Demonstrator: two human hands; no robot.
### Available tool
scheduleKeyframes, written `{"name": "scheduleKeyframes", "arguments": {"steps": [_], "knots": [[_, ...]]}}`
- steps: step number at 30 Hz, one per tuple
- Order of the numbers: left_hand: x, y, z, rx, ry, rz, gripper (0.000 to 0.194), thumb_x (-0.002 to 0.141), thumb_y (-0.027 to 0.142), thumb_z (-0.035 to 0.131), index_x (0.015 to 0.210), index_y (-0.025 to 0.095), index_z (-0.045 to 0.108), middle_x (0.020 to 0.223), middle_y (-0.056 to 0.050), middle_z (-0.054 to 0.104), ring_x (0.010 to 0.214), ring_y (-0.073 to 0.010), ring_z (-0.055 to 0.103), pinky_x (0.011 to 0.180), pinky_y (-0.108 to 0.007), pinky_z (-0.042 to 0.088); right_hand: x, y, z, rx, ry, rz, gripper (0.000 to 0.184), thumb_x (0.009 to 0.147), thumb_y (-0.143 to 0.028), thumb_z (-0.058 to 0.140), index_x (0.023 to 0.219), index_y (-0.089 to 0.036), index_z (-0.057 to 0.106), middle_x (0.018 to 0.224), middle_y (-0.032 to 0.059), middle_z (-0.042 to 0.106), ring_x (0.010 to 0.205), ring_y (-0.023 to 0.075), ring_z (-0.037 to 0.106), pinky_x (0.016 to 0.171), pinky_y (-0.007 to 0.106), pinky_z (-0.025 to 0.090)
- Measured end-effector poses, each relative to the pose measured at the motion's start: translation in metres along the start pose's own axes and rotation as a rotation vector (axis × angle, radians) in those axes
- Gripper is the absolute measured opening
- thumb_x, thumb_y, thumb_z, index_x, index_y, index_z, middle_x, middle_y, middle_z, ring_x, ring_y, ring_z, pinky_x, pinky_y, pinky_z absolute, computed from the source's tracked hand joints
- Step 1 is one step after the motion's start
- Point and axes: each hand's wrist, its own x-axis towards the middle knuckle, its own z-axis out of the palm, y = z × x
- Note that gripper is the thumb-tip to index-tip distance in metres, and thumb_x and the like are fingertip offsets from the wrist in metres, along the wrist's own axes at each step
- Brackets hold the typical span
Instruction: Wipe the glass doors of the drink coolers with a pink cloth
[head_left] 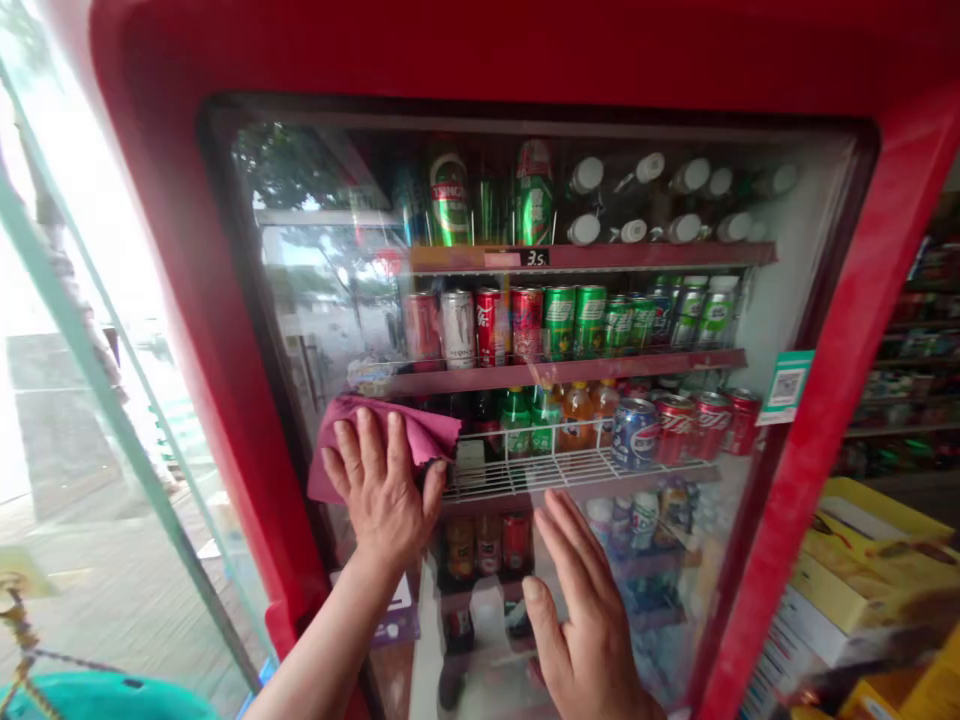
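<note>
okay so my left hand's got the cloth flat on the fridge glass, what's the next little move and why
Probably sweep the cloth rightward across the glass. The left hand presses it near the door's left edge, so most of the pane lies to its right, and the right hand is spread flat lower down, seemingly steadying the door.

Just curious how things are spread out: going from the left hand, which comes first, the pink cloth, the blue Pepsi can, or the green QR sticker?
From the left hand:
1. Pink cloth, pressed flat under that hand on the glass.
2. Blue Pepsi can, to the right, on the wire shelf.
3. Green QR sticker, farthest, at the door's right edge.
</note>
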Motion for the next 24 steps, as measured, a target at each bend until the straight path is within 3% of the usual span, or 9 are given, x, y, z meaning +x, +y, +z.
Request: {"name": "scheduleKeyframes", "arguments": {"steps": [5,8,13,16,19,21,24], "knots": [[0.001,0.028,0.008,-0.004,-0.083,0.219,0.094,0.099,0.062,0.072,0.179,0.034,0.031,0.184,-0.008,0.039,0.178,-0.0329,0.022,0.146,-0.055,0.010,0.030,0.000,0.002,0.041,0.055,-0.055,0.063,0.114,-0.030,0.051,0.175,-0.016,0.042,0.181,0.0154,0.045,0.171,0.0356,0.040,0.131,0.064,0.051],[0.009,0.013,0.000,0.036,-0.044,0.188,0.096,0.099,0.058,0.075,0.179,0.032,0.029,0.189,-0.011,0.026,0.179,-0.0360,0.018,0.146,-0.058,0.011,0.033,0.004,0.006,0.064,0.054,-0.051,0.064,0.114,-0.032,0.052,0.175,-0.018,0.042,0.182,0.0150,0.043,0.171,0.0362,0.039,0.130,0.065,0.050],[0.052,-0.029,-0.020,0.084,0.044,-0.010,0.101,0.101,0.054,0.073,0.181,0.025,0.021,0.192,-0.018,-0.007,0.179,-0.0472,-0.002,0.141,-0.075,0.010,0.026,0.020,0.007,0.073,0.079,0.009,0.063,0.113,-0.032,0.055,0.174,-0.020,0.044,0.181,0.0150,0.045,0.169,0.0364,0.043,0.130,0.065,0.052],[0.065,-0.024,-0.017,0.088,0.080,-0.055,0.100,0.104,0.051,0.068,0.182,0.020,0.014,0.191,-0.021,-0.009,0.179,-0.0463,-0.008,0.140,-0.076,0.005,0.025,0.027,0.006,0.074,0.086,0.025,0.062,0.113,-0.031,0.054,0.174,-0.020,0.044,0.180,0.0148,0.046,0.169,0.0357,0.044,0.129,0.063,0.053],[0.047,0.005,-0.001,0.081,0.055,0.065,0.098,0.103,0.055,0.069,0.181,0.023,0.020,0.192,-0.016,0.000,0.180,-0.0421,-0.005,0.143,-0.069,0.003,0.025,0.030,0.006,0.072,0.089,0.014,0.061,0.113,-0.032,0.054,0.173,-0.019,0.046,0.179,0.0151,0.048,0.167,0.0343,0.047,0.128,0.060,0.055],[0.023,0.025,0.009,0.066,0.007,0.197,0.096,0.100,0.060,0.071,0.180,0.029,0.027,0.192,-0.011,0.016,0.180,-0.0387,0.005,0.145,-0.063,0.006,0.024,0.031,0.006,0.075,0.079,0.010,0.060,0.114,-0.032,0.054,0.172,-0.018,0.046,0.178,0.0155,0.050,0.166,0.0344,0.048,0.127,0.061,0.055],[-0.009,0.034,0.016,0.048,-0.032,0.336,0.095,0.097,0.065,0.072,0.178,0.037,0.032,0.186,-0.005,0.035,0.179,-0.0315,0.016,0.147,-0.052,0.009,0.021,0.032,0.006,0.089,0.046,0.005,0.059,0.114,-0.032,0.053,0.171,-0.020,0.047,0.176,0.0154,0.053,0.164,0.0354,0.051,0.125,0.063,0.057]]}}
